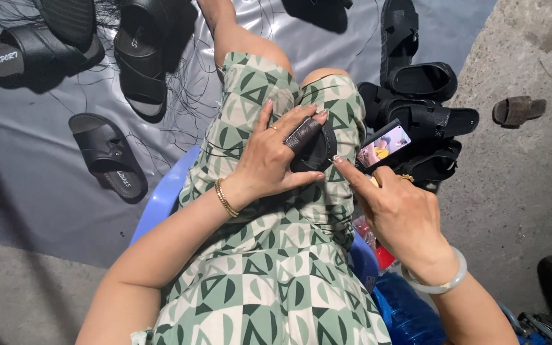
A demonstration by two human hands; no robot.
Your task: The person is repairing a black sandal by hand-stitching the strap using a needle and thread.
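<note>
We see a dark strap piece with a grained, leather-like matt surface, pressed under our left hand, which wears a shiny gold-coloured metal bracelet and ring. Our right hand carries a smooth, milky, glossy bangle at the wrist and holds a phone with a glassy lit screen. Our lap is covered in soft, matt printed cloth in green and cream. The black sandals around us look like matt rubber or foam. They lie on a grey plastic sheet with a dull sheen. Beside it, the concrete floor looks rough and grainy. The blue stool beneath us is smooth plastic.
</note>
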